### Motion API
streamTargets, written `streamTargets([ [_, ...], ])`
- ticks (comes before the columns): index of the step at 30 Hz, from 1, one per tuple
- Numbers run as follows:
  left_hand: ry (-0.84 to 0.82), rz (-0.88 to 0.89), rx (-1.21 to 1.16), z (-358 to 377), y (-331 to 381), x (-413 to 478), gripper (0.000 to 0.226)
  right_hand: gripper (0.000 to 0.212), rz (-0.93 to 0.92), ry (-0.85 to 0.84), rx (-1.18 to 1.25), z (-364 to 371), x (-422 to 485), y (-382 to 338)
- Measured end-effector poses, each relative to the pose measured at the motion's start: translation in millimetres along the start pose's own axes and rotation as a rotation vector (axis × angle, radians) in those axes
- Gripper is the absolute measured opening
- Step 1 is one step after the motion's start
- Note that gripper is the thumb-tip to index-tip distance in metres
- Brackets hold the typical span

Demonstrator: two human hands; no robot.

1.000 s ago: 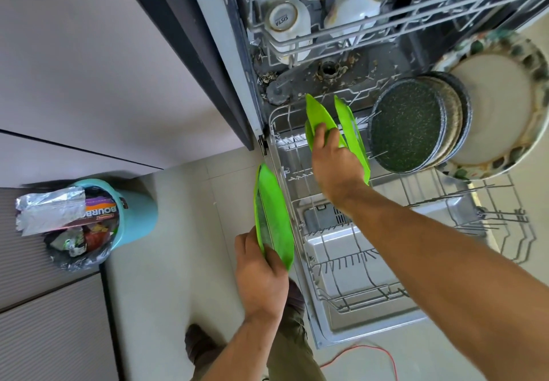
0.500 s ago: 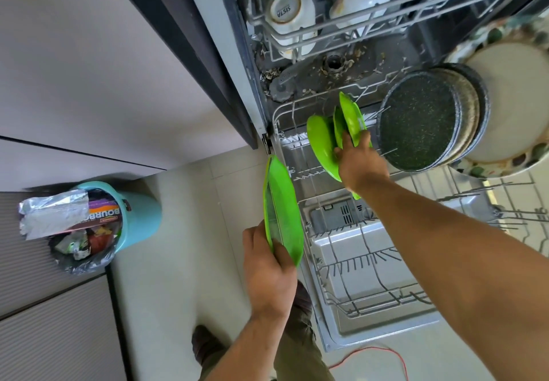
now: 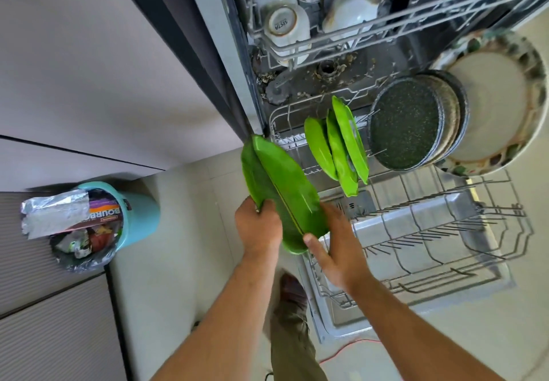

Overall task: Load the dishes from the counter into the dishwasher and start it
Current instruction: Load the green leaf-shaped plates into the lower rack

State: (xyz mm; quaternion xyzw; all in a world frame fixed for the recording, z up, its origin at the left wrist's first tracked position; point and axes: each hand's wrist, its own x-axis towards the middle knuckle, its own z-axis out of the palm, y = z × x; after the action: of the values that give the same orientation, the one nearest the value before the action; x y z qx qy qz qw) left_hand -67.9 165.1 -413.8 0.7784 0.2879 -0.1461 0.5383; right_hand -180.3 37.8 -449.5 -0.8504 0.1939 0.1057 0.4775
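Head view. The left hand [image 3: 258,227] grips the near left edge of a stack of green plates [image 3: 277,187], at least two by the edges visible; the right hand [image 3: 338,244] grasps the near right edge of the stack, thumb on the top face. The stack is held over the left rim of the lower rack [image 3: 416,232], just outside it.

Risk: the plates may slide apart while the right hand separates one, since each hand pinches only an edge. A freed plate could strike the rack tines or fall to the floor below the hands.

Orientation: the stack stands tilted on edge, its long axis running from the hands up and away to the left. Beyond the right hand, three racked green plates [image 3: 338,146] stand upright, then speckled dark plates [image 3: 407,131].
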Motion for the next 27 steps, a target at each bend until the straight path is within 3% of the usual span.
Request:
streamTargets([
  [3, -0.112, -0.218, -0.117, -1.3, -2.4, 11.4, 0.019, 0.06, 0.512, 0.035, 0.704, 0.3, 6.9, -18.1],
  [5, -0.173, -0.288, -0.148, -2.4, -12.0, 18.9, 0.015, 0.035, 0.669, -0.001, 0.955, -1.8, 14.1, -32.5],
  [7, -0.183, -0.25, -0.129, -2.6, -21.0, 26.5, 0.009, 0.011, 0.557, 0.0, 0.867, -0.9, 20.1, -45.8],
  [8, -0.193, -0.226, -0.101, -2.4, -23.4, 27.8, 0.008, 0.014, 0.434, 0.045, 0.73, -0.1, 23.1, -53.6],
  [9, -0.206, -0.208, -0.039, -1.7, -25.6, 27.4, 0.023, 0.023, 0.298, 0.101, 0.524, 0.5, 25.7, -58.2],
  [12, -0.234, -0.078, 0.297, -4.6, -35.8, 17.1, 0.062, 0.019, 0.003, 0.2, -0.095, 2.4, 34.1, -58.4],
  [13, -0.262, 0.024, 0.419, -7.1, -41.7, 12.1, 0.065, 0.038, -0.027, 0.161, -0.244, 4.9, 38.4, -51.3],
  [16, -0.429, 0.371, 0.774, -14.2, -60.4, 1.9, 0.068, 0.071, 0.023, 0.041, -0.487, 14.1, 48.4, -24.8],
  [21, -0.674, 0.797, 1.105, -10.1, -77.7, 8.5, 0.074, 0.072, 0.093, 0.083, -0.585, 26.7, 66.4, 13.9],
  [27, -0.792, 0.81, 1.256, 0.6, -96.9, 19.7, 0.084, 0.059, 0.272, 0.138, -0.529, 39.1, 79.9, 34.6],
])
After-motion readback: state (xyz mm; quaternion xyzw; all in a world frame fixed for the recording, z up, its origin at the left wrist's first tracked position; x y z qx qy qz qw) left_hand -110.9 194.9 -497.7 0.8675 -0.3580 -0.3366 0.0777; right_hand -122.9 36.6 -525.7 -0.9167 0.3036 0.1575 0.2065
